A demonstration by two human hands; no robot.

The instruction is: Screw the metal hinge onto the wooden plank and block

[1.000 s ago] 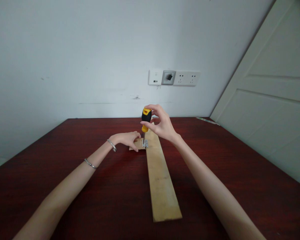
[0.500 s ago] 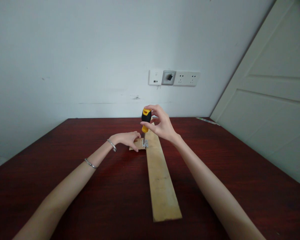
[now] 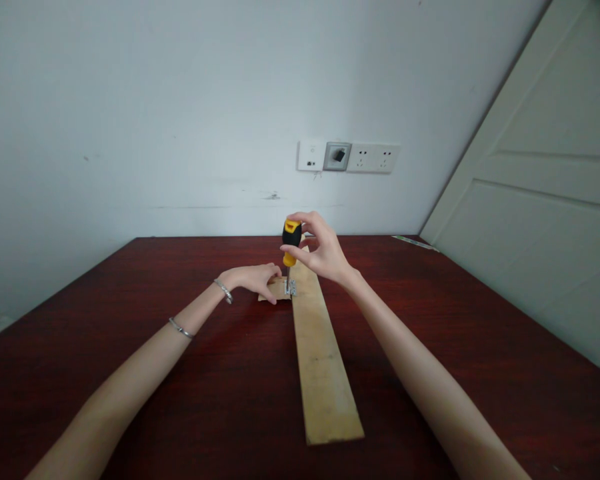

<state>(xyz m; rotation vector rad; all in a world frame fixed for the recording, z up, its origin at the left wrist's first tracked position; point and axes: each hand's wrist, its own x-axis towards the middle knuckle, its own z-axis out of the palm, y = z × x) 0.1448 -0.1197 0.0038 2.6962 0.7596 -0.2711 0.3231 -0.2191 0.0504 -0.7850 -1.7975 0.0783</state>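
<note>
My right hand (image 3: 325, 252) grips a yellow-and-black screwdriver (image 3: 292, 233) by its handle, thumb on one side and fingers on the other. The shaft points down, with its tip at a small metal hinge (image 3: 291, 287). That hinge spans the joint between a long wooden board (image 3: 323, 360) and a short piece of wood (image 3: 279, 289) on its left. My left hand (image 3: 254, 277) holds the short piece between thumb and fingers, close to the hinge. Whether a screw sits under the tip is too small to tell.
Everything lies on a dark red wooden table (image 3: 190, 393) against a white wall. Wall sockets (image 3: 373, 158) are above its back edge. A thin pale strip (image 3: 415, 243) lies at the back right, near a white panelled door (image 3: 545, 193).
My right hand and the screwdriver have shifted very slightly down and to the left. My left hand and both pieces of wood stay in place.
</note>
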